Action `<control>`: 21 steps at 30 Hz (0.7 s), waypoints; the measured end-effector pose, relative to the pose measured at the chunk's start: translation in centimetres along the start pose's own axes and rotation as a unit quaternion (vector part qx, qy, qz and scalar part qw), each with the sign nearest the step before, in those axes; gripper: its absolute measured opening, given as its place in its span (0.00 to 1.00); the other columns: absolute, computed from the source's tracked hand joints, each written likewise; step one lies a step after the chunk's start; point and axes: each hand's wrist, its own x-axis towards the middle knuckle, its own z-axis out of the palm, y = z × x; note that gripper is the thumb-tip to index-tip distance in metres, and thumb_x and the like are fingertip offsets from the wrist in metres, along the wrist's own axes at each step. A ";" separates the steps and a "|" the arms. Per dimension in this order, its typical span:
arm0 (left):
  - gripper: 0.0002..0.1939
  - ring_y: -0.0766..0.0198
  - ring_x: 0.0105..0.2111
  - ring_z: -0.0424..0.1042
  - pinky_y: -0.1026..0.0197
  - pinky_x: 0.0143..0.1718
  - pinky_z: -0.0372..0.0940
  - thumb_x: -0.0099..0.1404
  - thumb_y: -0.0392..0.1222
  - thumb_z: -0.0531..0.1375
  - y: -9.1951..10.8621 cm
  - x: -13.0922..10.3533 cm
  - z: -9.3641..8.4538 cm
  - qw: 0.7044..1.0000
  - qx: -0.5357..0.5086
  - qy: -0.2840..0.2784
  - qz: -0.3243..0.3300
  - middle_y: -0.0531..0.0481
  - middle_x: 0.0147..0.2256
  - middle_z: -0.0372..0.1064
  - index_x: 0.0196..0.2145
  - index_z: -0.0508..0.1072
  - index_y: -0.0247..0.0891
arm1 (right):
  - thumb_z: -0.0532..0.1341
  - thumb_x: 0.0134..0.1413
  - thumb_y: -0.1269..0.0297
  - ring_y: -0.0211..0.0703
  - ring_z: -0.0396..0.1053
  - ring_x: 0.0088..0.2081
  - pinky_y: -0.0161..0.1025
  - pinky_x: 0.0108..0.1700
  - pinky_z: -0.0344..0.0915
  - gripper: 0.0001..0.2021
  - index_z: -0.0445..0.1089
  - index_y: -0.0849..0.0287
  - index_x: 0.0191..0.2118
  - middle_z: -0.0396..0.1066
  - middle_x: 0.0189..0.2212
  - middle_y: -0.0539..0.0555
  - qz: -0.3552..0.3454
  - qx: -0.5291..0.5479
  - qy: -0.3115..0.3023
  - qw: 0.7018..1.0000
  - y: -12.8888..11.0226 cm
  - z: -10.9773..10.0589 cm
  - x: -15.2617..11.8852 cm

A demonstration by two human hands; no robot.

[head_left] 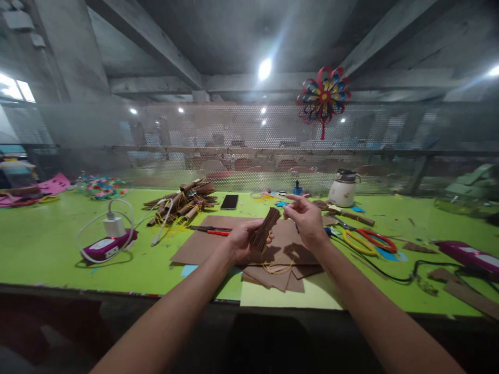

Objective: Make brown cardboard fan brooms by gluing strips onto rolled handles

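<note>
My left hand (242,241) is wrapped around a narrow bundle of brown folded paper (265,228), which tilts up to the right above the table. Just right of its top end, my right hand (309,221) is closed in a pinch, and whatever is between the fingertips is too small to make out. Under both hands lies a brown cardboard sheet (206,248). Thin yellow string (278,269) loops below the bundle, over smaller brown cardboard pieces (268,278). Left of my left hand, a red-handled tool (216,231) rests on the sheet, its kind unclear.
On the green table (156,280) are a pile of brown paper rolls (183,205), a phone (230,202), scissors (368,240) with red and yellow handles, and a white bottle (343,189). Purple power strips (109,246) with cables lie at both sides. A perforated panel (249,140) stands behind.
</note>
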 end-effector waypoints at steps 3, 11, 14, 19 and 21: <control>0.15 0.63 0.27 0.70 0.64 0.29 0.63 0.61 0.40 0.55 0.0 0.0 0.1 1.000 -0.008 0.007 -0.001 0.42 0.28 0.70 0.42 0.69 0.27 | 0.63 0.42 0.63 0.32 0.61 0.20 0.35 0.26 0.60 0.16 0.69 0.62 0.40 0.62 0.20 0.44 0.016 -0.001 -0.009 1.000 0.1 0.0 0.0; 0.16 0.65 0.26 0.70 0.66 0.27 0.63 0.62 0.39 0.53 0.2 0.0 0.0 1.000 0.004 -0.018 -0.017 0.43 0.28 0.70 0.46 0.68 0.29 | 0.60 0.43 0.61 0.28 0.51 0.14 0.30 0.17 0.50 0.15 0.68 0.61 0.39 0.54 0.15 0.40 0.057 0.038 0.032 0.997 0.2 -0.1 0.2; 0.16 0.65 0.27 0.70 0.66 0.29 0.63 0.63 0.38 0.53 0.2 -0.1 0.3 1.000 -0.005 -0.017 -0.011 0.43 0.29 0.71 0.47 0.67 0.28 | 0.58 0.43 0.62 0.26 0.42 0.11 0.28 0.14 0.40 0.12 0.64 0.59 0.36 0.45 0.11 0.36 0.099 0.066 0.053 0.991 0.3 -0.1 0.3; 0.14 0.65 0.26 0.70 0.66 0.28 0.63 0.62 0.36 0.53 0.3 -0.4 0.7 1.000 -0.013 0.007 -0.014 0.43 0.28 0.71 0.44 0.68 0.27 | 0.62 0.39 0.65 0.30 0.57 0.17 0.30 0.20 0.58 0.19 0.63 0.58 0.42 0.59 0.16 0.40 0.033 0.029 0.075 0.996 0.6 -0.2 0.5; 0.14 0.65 0.25 0.70 0.66 0.26 0.63 0.62 0.37 0.54 0.2 -0.4 0.6 1.000 -0.008 0.011 -0.019 0.43 0.27 0.70 0.44 0.68 0.27 | 0.64 0.37 0.65 0.34 0.64 0.25 0.33 0.27 0.64 0.21 0.65 0.59 0.42 0.65 0.22 0.45 0.006 0.008 0.063 0.998 0.6 -0.2 0.5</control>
